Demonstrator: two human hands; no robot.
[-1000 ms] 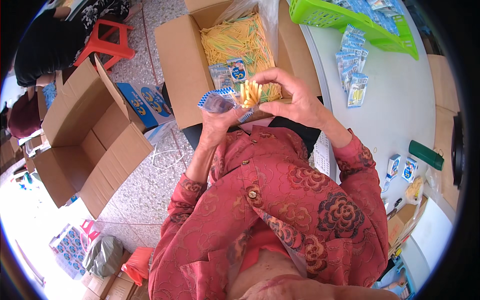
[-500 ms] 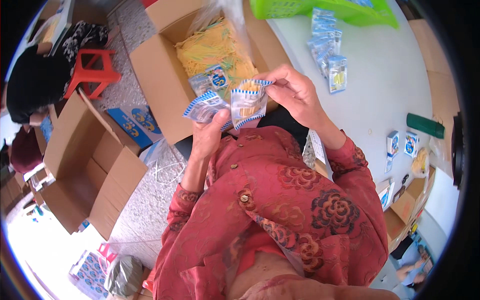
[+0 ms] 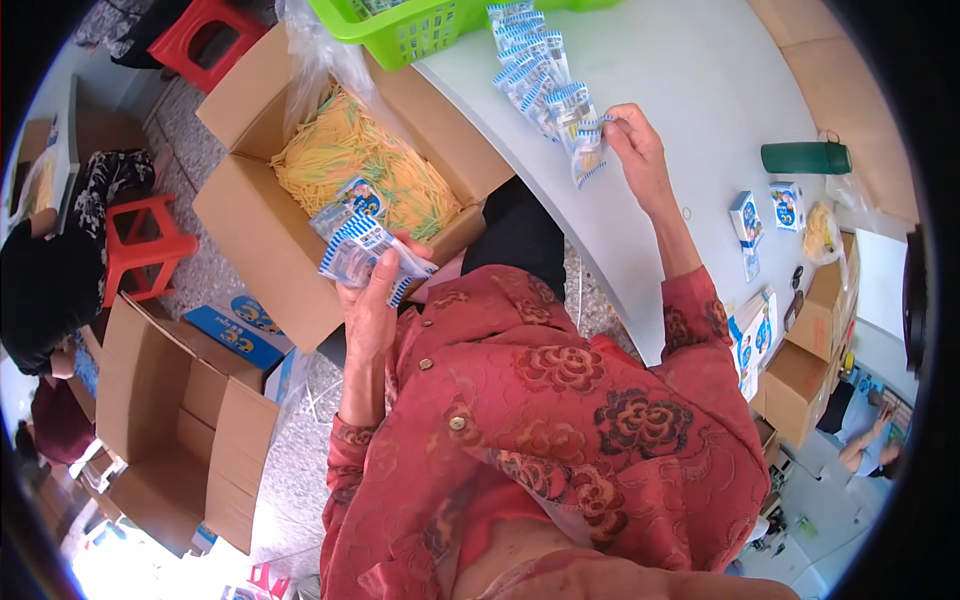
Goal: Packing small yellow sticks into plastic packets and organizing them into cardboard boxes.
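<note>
My left hand [image 3: 372, 310] is closed round a few small clear packets [image 3: 362, 250] with blue-striped ends, held over the near edge of an open carton [image 3: 250, 220]. A blue-and-white printed packet [image 3: 362, 196] shows just beyond them; I cannot tell whether it is held too. Inside the carton lies a heap of thin yellow and green strips [image 3: 370, 165]. Over the grey-white table, my right hand [image 3: 642, 155] pinches the striped edge of a packet [image 3: 586, 158], which lies at the near end of an overlapping row of similar packets [image 3: 530, 65].
A green basket [image 3: 410, 40] stands beyond the carton. On the table's right are a dark green bottle [image 3: 806, 158], small blue-and-white boxes [image 3: 746, 222] and a bag of yellow strips [image 3: 822, 235]. An open carton [image 3: 180, 410] and red stools [image 3: 148, 240] stand left; people sit nearby.
My right hand has moved from beside my left hand out to the table, taking a packet to the row's near end. My left hand still holds packets. The whole view has shifted.
</note>
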